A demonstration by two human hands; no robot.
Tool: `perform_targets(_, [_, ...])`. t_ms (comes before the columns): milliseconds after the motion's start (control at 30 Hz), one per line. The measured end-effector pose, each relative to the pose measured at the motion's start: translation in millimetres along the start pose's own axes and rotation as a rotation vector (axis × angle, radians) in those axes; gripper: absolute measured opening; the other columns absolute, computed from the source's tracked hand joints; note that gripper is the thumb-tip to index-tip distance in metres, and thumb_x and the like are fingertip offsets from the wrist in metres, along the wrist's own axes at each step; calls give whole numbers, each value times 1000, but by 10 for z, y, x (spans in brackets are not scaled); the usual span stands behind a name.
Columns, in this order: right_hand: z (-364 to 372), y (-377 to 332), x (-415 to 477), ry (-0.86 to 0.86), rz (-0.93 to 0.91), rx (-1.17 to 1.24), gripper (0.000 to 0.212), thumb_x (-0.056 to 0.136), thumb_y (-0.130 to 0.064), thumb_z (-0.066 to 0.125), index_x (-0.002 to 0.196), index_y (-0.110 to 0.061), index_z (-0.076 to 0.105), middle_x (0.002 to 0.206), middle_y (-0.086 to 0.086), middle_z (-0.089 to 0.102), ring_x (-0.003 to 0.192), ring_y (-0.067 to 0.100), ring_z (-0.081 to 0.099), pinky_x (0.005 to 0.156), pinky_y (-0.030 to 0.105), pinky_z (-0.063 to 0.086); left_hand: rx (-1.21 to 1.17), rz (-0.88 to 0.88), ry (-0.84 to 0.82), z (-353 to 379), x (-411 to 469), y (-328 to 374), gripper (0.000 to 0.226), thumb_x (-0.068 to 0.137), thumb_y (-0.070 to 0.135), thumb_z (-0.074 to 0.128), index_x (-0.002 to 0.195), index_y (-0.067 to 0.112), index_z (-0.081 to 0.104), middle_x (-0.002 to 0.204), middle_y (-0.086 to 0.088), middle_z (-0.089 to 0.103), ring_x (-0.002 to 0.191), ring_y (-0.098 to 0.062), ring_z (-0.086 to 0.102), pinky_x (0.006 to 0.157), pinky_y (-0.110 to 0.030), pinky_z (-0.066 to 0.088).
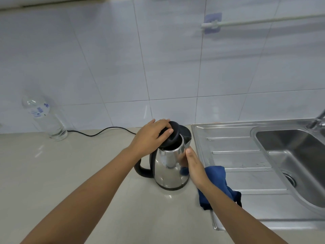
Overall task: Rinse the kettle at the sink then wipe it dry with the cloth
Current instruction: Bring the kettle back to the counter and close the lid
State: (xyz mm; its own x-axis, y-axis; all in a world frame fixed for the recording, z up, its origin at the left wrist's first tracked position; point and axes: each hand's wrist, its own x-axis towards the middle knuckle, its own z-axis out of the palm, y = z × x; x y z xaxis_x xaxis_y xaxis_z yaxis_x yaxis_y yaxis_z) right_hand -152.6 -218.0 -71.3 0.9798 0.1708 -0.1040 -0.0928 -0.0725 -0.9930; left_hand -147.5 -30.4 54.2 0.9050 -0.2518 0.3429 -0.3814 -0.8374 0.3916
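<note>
A shiny steel kettle (pixel 168 169) with a black handle stands upright on the beige counter, just left of the sink unit. Its black lid (pixel 173 136) is tilted up at the top. My left hand (pixel 151 136) lies over the lid, fingers curled on it. My right hand (pixel 193 166) presses flat against the kettle's right side. A dark blue cloth (pixel 219 180) sits under and behind that hand, draped over the draining board's left edge; whether the hand grips it I cannot tell.
A steel draining board (pixel 237 152) leads right to the sink basin (pixel 299 155) with a tap (pixel 318 120) at its back. A clear plastic bottle (pixel 45 117) stands far left by the tiled wall. A black cord (pixel 98 132) runs along the counter's back.
</note>
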Motion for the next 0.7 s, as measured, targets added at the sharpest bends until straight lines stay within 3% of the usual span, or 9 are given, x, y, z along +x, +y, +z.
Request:
perform_targets(67, [-2,-13,-2,-13,-18,-5,40,76,-88,31,105,-69,51,101,-39,61,97,-17,56,80,19,41,21,8,-19,28,39,1,25,99,42,44,106,25,61,138,6,58,120,-13,55,113,-23,19])
perform_targets(200, [-6,0,7,-1,-4,-3,52,73,-90,32,115,-65,50,108,-30,63,110,-1,57,87,22,43,-4,47,-30,106,55,16,22,99,35,52,106,19,65,131,4,64,114,-19,61,112,-28,27])
perform_targets(267, [-8,5,14,1,-7,-4,57,75,-89,31,121,-60,50,112,-27,63,112,0,56,90,24,44,-44,43,-28,133,67,16,21,97,33,55,105,18,68,133,4,63,116,-17,61,111,-32,35])
perform_targets(367, [-7,5,13,-10,-18,2,58,80,-84,31,127,-56,48,118,-28,61,114,-3,54,94,24,43,-124,-26,-41,166,101,22,18,94,36,60,97,22,71,131,11,63,114,-9,62,97,-34,48])
perform_targets(533, [8,17,20,-12,-30,25,59,86,-76,32,135,-47,47,125,-20,61,118,1,53,96,25,43,-256,-108,-20,235,143,26,11,90,32,64,81,26,65,123,14,68,111,-1,61,98,-27,47])
perform_targets(700, [10,24,22,-5,-38,33,66,81,-82,32,134,-46,49,123,-21,62,118,-1,53,96,22,43,-302,-110,17,274,136,16,24,88,23,65,69,36,58,111,10,73,110,10,59,95,-12,43])
